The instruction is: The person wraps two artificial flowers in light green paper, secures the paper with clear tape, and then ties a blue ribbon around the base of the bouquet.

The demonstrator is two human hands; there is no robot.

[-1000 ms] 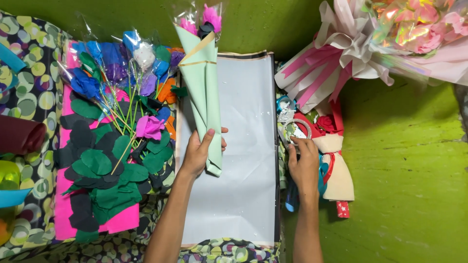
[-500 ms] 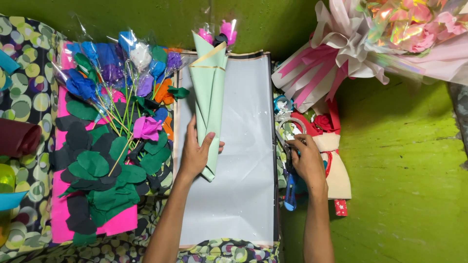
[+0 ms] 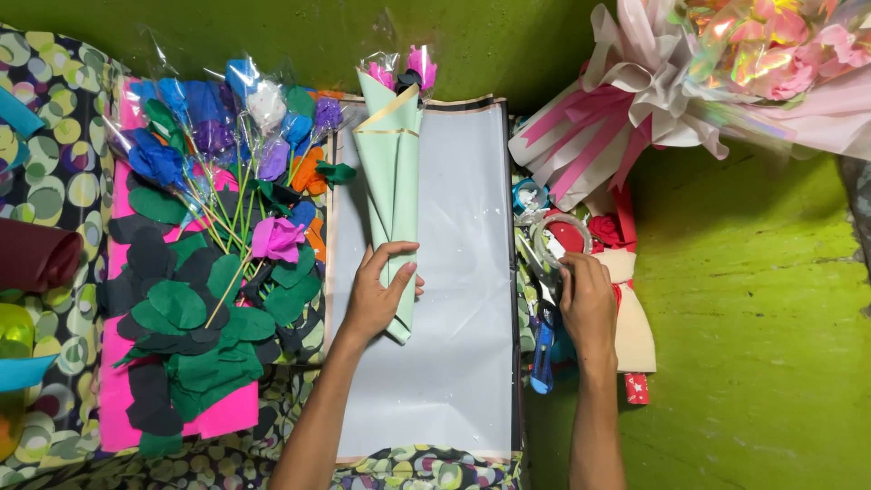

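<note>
While left hand (image 3: 379, 295) grips mint paper cone (image 3: 396, 186), right hand (image 3: 587, 299) fingers curl on tape roll (image 3: 561, 238).

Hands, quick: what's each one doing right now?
Left hand: closed around the mint-green paper cone, holding it on the grey sheet.
Right hand: fingers curled on the clear tape roll; grip cannot be told.
</note>
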